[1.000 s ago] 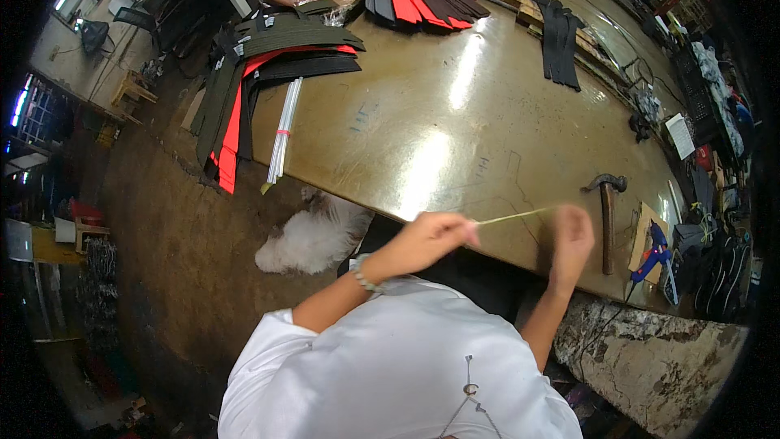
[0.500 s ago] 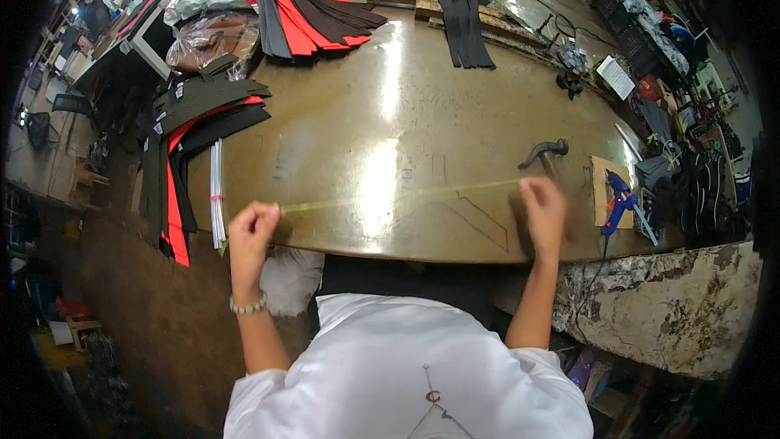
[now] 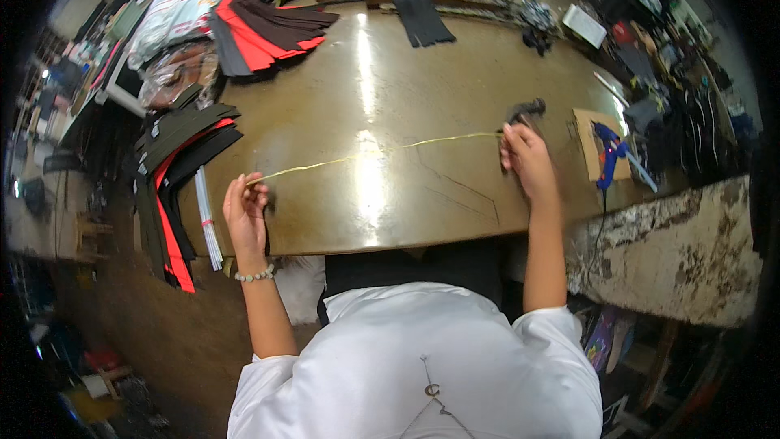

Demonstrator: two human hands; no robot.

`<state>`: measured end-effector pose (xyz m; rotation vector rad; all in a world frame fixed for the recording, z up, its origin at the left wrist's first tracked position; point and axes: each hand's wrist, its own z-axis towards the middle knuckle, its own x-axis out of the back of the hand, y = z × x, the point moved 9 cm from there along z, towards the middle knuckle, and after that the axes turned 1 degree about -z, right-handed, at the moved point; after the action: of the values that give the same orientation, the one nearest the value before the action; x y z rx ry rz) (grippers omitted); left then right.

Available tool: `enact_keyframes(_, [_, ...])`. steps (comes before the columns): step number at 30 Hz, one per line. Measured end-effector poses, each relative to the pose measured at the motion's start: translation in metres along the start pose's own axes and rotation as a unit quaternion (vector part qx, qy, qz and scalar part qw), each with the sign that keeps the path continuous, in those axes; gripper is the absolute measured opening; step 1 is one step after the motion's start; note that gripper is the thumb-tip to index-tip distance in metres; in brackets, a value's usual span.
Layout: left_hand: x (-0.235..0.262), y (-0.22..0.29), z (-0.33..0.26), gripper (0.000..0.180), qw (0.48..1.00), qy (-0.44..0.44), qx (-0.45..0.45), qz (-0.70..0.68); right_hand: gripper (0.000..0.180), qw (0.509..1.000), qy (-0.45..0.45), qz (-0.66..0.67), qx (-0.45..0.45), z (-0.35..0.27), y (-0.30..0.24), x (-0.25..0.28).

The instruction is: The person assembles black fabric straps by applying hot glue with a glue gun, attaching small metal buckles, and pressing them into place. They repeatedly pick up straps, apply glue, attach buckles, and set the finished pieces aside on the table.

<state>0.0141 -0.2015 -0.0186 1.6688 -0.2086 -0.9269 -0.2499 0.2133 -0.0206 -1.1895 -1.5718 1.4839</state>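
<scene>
A thin yellow strip (image 3: 325, 163) stretches between my two hands above the brown tabletop (image 3: 309, 114); it looks narrow and slightly twisted. One end is pinched in my left hand (image 3: 246, 210), which wears a beaded bracelet, near the table's front left. At the right, my right hand (image 3: 530, 162) pinches the other end, closed around it. Just beyond that hand lies a hammer (image 3: 530, 106), its handle partly hidden by my fingers. Below the strip, faint drawn lines mark the table surface.
Stacked black and red strips (image 3: 166, 195) overhang the left edge beside a banded white bundle (image 3: 207, 219). More fanned strips (image 3: 272, 28) and dark strips (image 3: 418, 8) lie at the back. A blue glue gun (image 3: 609, 154) rests on cardboard (image 3: 587, 132) at right.
Both hands have moved farther over the table, the right one more, close to the hammer. The strip has turned from a flat band to a thin twisted line. The view has shifted and tilted.
</scene>
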Motion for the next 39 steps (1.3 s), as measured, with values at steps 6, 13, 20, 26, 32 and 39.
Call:
enact_keyframes(6, [0.013, -0.004, 0.011, 0.02, 0.999, -0.003, -0.024, 0.042, 0.025, 0.995, -0.092, -0.049, -0.01, 0.001, 0.008, 0.002])
enact_keyframes(13, [0.021, -0.007, 0.018, 0.014, 0.993, -0.097, -0.009, -0.073, 0.022, 0.995, -0.095, -0.003, 0.021, -0.011, 0.007, 0.008])
enact_keyframes(20, [0.022, -0.004, 0.011, 0.032, 0.995, -0.044, -0.009, -0.086, 0.02, 0.993, -0.109, 0.049, 0.001, -0.012, 0.007, 0.008])
enact_keyframes(26, [0.016, -0.001, 0.01, 0.034, 0.996, -0.05, -0.014, -0.078, 0.024, 0.99, -0.123, 0.07, -0.024, -0.009, 0.011, 0.008])
enact_keyframes(32, [0.012, 0.001, 0.003, 0.035, 0.999, -0.011, -0.039, -0.033, 0.022, 0.983, -0.126, 0.13, -0.04, -0.004, 0.011, 0.011])
enact_keyframes(39, [0.008, 0.004, -0.004, 0.026, 0.996, 0.04, -0.049, 0.066, 0.019, 0.986, -0.085, 0.142, -0.02, 0.003, 0.009, 0.021])
